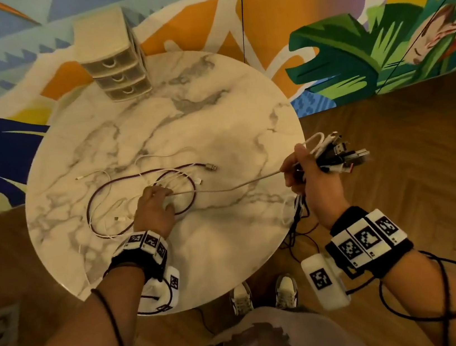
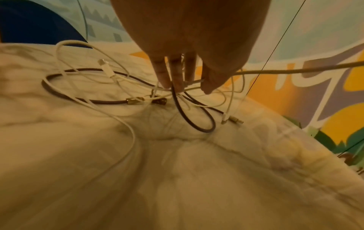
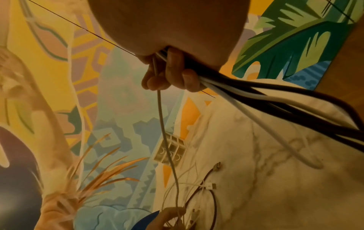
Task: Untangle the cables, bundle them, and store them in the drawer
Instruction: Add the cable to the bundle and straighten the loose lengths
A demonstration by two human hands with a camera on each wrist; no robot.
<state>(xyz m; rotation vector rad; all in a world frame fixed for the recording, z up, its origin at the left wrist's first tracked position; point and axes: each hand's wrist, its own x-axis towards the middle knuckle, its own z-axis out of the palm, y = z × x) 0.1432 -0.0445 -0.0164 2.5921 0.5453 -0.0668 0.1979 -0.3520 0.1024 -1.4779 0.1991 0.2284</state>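
A tangle of cables lies on the round marble table (image 1: 212, 110): a maroon cable (image 1: 93, 200) (image 2: 59, 93) looped among thin white cables (image 1: 98, 173) (image 2: 110, 73). My left hand (image 1: 153, 202) (image 2: 189, 87) presses its straight fingertips (image 2: 165, 82) down on the tangle. One beige cable (image 1: 231, 187) (image 2: 295, 69) (image 3: 163, 124) runs taut from between that hand's thumb and fingers to my right hand (image 1: 305, 167) (image 3: 167, 74). The right hand, held past the table's right edge, grips a bundle of black and white cables (image 1: 335, 154) (image 3: 275, 96). A beige three-drawer unit (image 1: 115, 68) (image 3: 171, 151) stands at the table's far edge, drawers closed.
A painted mural wall rises behind the table and herringbone wood floor surrounds it. A thin black line (image 1: 241, 12) hangs down near the far table edge. My shoes (image 1: 262, 292) stand at the near edge. Black leads trail from both wrist bands.
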